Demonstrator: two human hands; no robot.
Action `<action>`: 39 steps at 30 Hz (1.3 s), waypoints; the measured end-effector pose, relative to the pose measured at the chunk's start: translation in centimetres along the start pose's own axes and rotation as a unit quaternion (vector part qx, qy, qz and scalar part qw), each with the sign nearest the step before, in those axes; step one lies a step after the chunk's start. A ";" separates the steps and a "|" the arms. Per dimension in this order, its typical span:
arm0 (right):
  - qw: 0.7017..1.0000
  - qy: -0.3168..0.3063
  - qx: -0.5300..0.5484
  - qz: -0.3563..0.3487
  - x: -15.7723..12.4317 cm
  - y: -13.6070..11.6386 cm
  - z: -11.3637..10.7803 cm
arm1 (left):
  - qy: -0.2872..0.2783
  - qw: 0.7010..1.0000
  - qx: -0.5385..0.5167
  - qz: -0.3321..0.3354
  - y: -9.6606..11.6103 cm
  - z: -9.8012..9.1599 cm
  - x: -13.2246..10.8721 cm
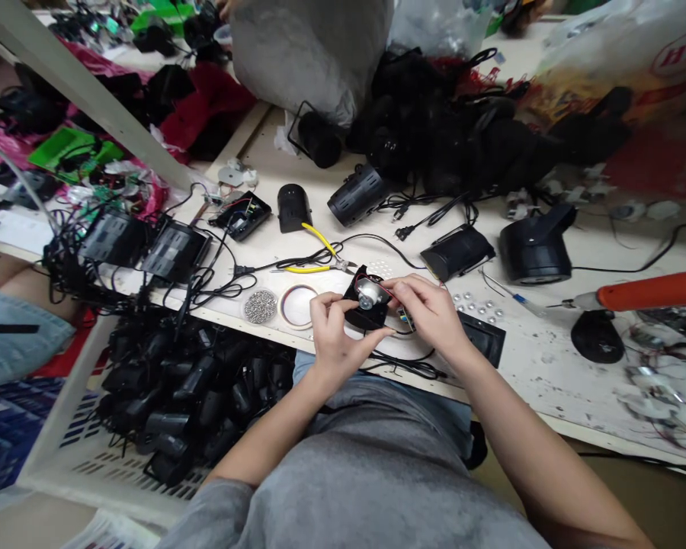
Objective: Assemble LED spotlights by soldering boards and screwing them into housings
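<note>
A black plastic housing point(357, 317) sits at the table edge in front of me, with a small silver motor point(369, 293) in its opening. My left hand point(338, 335) grips the housing from the left, its thumb stretched out below. On the other side my right hand point(426, 309) has its fingertips pinched at the motor's right edge, beside a thin red wire. A small circuit board point(405, 317) shows partly under the right hand. Just beyond the housing lie yellow-handled pliers point(320, 240), jaws toward it. Left of my left hand are a tape roll point(282, 311) and a dish of screws point(260, 306).
Black cylindrical housings point(354, 195) and cords cover the table's back. Clear lenses point(480, 306) lie right, near an orange-handled electric screwdriver point(652, 290). A white crate point(62, 457) of black parts stands below left. Another person's leg point(17, 335) is at far left.
</note>
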State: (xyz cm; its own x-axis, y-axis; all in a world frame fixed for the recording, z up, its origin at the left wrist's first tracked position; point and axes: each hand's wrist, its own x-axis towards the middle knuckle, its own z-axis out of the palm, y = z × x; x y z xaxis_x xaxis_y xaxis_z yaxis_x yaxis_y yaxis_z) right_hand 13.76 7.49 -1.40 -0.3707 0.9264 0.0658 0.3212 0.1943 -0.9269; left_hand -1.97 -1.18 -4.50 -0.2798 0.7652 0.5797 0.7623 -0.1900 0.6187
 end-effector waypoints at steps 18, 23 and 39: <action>0.995 0.007 -0.089 -0.039 -0.2 0.9 -0.7 | -0.026 1.000 -0.015 -0.006 1.0 0.1 0.9; 0.995 0.032 -0.081 -0.045 -0.2 1.2 -0.4 | -0.018 1.000 -0.017 -0.009 1.2 0.2 1.0; 0.987 0.059 -0.113 -0.101 -0.9 1.1 0.2 | 0.005 1.000 -0.009 -0.012 1.8 0.8 0.4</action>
State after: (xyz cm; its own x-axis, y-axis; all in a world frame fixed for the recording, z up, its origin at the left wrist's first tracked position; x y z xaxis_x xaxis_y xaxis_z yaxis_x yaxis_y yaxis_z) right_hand 14.28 6.82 -2.53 -0.3477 0.8897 0.2958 0.4423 0.4338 -0.7849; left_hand -0.25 -0.67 -3.61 -0.3036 0.7628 0.5709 0.7446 -0.1839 0.6417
